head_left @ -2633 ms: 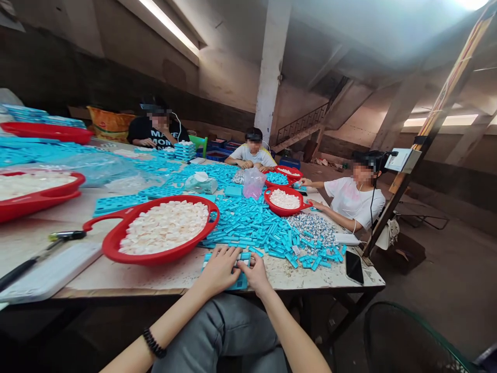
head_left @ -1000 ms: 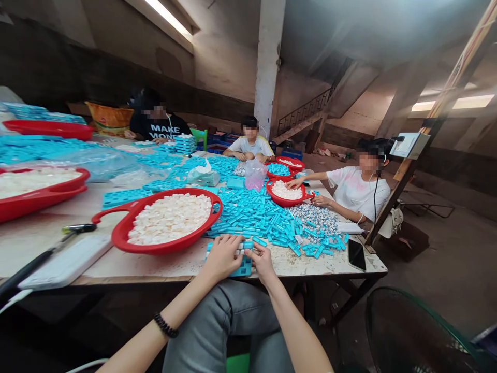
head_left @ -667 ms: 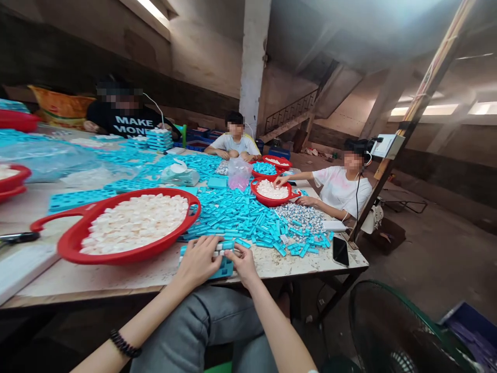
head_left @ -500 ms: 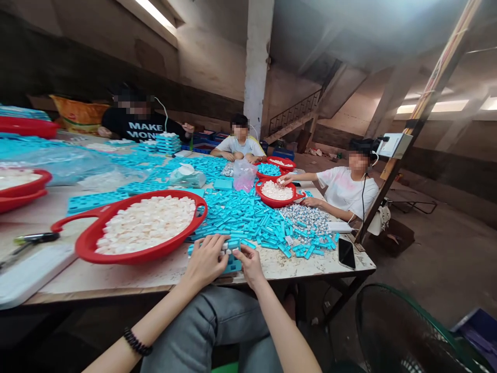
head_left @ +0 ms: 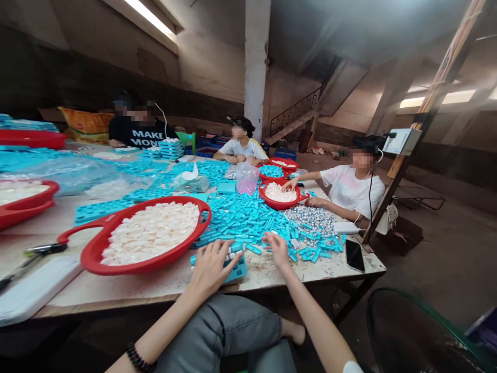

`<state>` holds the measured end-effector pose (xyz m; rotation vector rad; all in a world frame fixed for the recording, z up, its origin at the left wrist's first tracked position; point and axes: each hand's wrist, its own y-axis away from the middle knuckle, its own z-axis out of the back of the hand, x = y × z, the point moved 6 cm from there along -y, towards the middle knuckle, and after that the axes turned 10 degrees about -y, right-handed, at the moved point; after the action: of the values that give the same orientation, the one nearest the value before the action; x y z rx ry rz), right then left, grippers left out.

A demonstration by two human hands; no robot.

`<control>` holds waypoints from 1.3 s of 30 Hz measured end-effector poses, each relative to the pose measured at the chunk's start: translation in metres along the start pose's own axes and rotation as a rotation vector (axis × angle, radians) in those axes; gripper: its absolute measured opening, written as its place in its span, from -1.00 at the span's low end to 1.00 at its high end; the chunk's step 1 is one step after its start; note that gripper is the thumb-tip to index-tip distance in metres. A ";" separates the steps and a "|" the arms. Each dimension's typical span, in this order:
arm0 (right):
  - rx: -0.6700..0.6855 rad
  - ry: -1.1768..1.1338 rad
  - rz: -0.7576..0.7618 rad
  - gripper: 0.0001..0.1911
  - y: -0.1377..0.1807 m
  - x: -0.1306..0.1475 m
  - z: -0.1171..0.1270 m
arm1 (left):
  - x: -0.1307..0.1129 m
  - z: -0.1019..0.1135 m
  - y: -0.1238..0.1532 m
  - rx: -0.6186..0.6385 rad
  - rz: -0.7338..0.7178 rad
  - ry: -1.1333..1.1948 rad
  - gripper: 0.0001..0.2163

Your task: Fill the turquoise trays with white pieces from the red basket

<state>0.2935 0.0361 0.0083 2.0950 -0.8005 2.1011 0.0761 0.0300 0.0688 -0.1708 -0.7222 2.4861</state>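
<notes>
Turquoise plastic tray [head_left: 236, 271] lies at the near edge of the surface [head_left: 272, 274] in the head view, its slots partly filled with white pieces [head_left: 234, 253]. Left hand [head_left: 212, 268] rests on them with fingers spread; whether it grips anything, I cannot tell. Right hand [head_left: 276, 248] has just come off the tray and now hangs open, well apart from the left, over loose turquoise bars [head_left: 248, 223] farther off. Red basin [head_left: 171, 199] of white pieces stands left.
</notes>
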 end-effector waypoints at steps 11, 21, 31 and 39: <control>-0.306 0.674 -0.031 -0.89 -0.112 0.001 0.182 | 0.018 0.002 -0.038 0.026 0.218 0.058 -0.60; -0.227 0.681 0.088 -0.76 -0.111 0.021 0.143 | 0.019 -0.065 -0.041 0.138 0.555 0.911 -0.52; 0.386 0.330 0.226 -0.85 0.019 0.030 -0.042 | 0.012 -0.105 -0.013 0.334 0.631 1.084 -0.55; 0.352 0.502 0.247 -0.81 0.041 0.025 -0.047 | 0.013 -0.120 -0.006 0.333 0.661 1.068 -0.51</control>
<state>0.2329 0.0121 0.0229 1.5169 -0.6818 2.9087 0.0986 0.0962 -0.0293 -1.6497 0.2506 2.4847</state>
